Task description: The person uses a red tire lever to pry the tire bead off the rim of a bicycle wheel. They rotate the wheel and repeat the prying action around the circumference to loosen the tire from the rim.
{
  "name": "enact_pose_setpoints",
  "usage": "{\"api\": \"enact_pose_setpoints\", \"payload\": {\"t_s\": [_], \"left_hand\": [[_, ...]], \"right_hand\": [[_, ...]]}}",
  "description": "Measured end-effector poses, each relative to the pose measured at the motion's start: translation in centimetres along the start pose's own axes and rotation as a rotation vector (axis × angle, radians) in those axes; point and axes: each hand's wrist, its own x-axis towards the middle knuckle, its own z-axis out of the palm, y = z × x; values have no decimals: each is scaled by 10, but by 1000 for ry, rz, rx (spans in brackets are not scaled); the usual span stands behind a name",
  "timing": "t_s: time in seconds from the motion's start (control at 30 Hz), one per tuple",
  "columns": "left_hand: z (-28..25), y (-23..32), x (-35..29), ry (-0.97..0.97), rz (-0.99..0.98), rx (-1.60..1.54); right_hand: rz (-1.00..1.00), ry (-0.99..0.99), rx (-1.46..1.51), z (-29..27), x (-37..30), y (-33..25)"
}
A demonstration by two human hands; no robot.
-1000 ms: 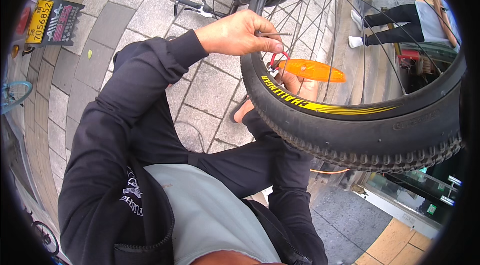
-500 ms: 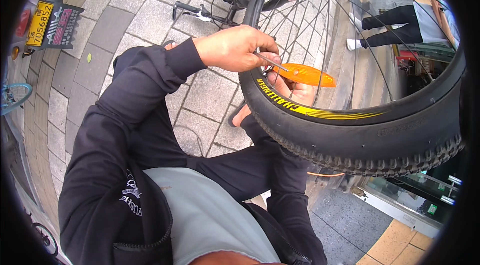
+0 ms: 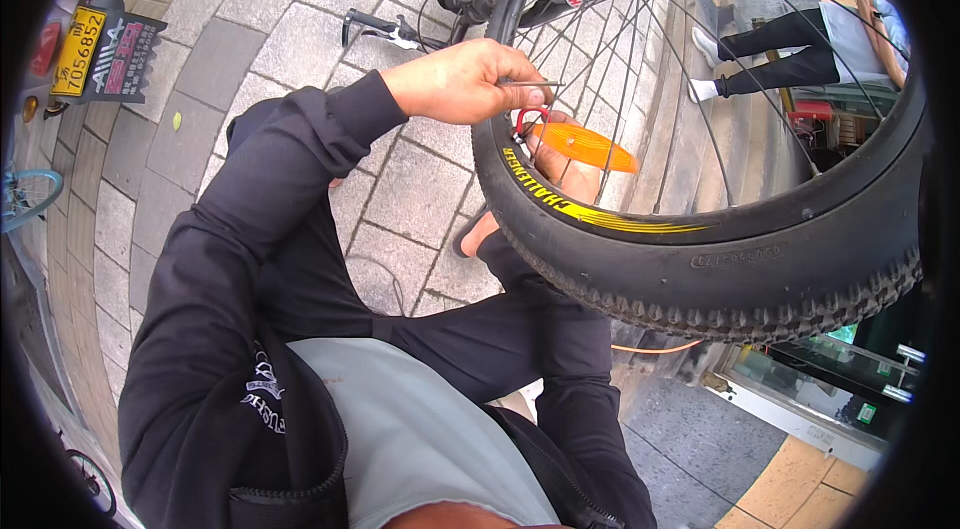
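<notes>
Left hand (image 3: 462, 81) pinches a thin metal tool (image 3: 530, 84) at the spokes, right hand (image 3: 556, 169) grips the orange reflector (image 3: 585, 147) inside the bicycle wheel (image 3: 720, 259), just above the tyre.

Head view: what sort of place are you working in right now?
Probably an outdoor pavement in front of a shop: grey paving stones, a bicycle wheel being worked on, and a glass shopfront at the lower right.

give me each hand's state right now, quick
Left hand: closed, pinching a thin metal tool by the spokes.
Right hand: mostly hidden behind the bike wheel's tyre, beside the orange reflector; cannot be told.
</notes>
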Motion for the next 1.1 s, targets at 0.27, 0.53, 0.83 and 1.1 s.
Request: {"api": "enact_pose_setpoints", "payload": {"t_s": [0.27, 0.53, 0.83, 1.1], "left_hand": [[3, -8, 0, -271, -312, -801], [-8, -16, 10, -553, -310, -931], [-10, 3, 12, -407, -332, -593], [-3, 15, 10, -272, -402, -463]], "right_hand": [[-17, 24, -5, 7, -6, -2], [6, 4, 23, 8, -13, -3], [24, -25, 121, 10, -6, -6], [162, -277, 265, -10, 16, -2]]}}
